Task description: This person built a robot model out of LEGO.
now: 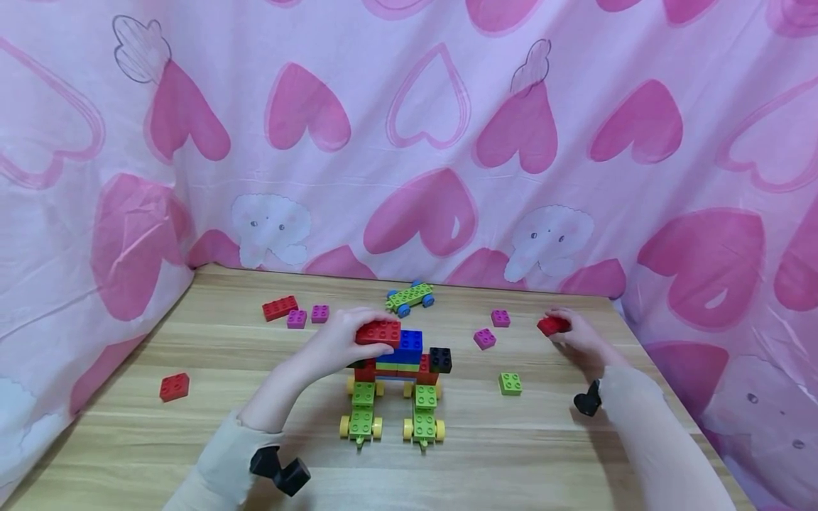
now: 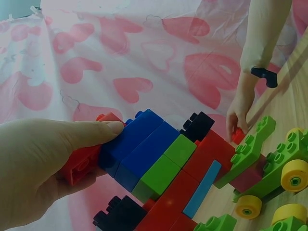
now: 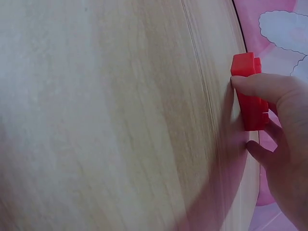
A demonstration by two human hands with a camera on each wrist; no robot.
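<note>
A toy brick build stands mid-table: two lime wheeled bases (image 1: pixel 362 424) with yellow wheels carry red, lime and blue bricks (image 1: pixel 412 341), and a black brick (image 1: pixel 440 360) sticks out at the side. My left hand (image 1: pixel 337 339) holds a red brick (image 1: pixel 383 331) at the top of the build, thumb on the near side. In the left wrist view that brick lies against the blue ones; whether it is pressed on is hidden. Far to the right, my right hand (image 1: pixel 577 335) pinches another red brick (image 3: pixel 250 108) close to the tabletop, its studs facing the palm side.
Behind the build sits a lime wheeled base (image 1: pixel 410 296) with blue wheels. Magenta bricks (image 1: pixel 484 338) lie on both sides, a lime brick (image 1: pixel 510 384) right of the build, and red bricks (image 1: pixel 175 387) to the left. Pink heart-patterned cloth (image 1: pixel 307 113) borders the table (image 1: pixel 511 454).
</note>
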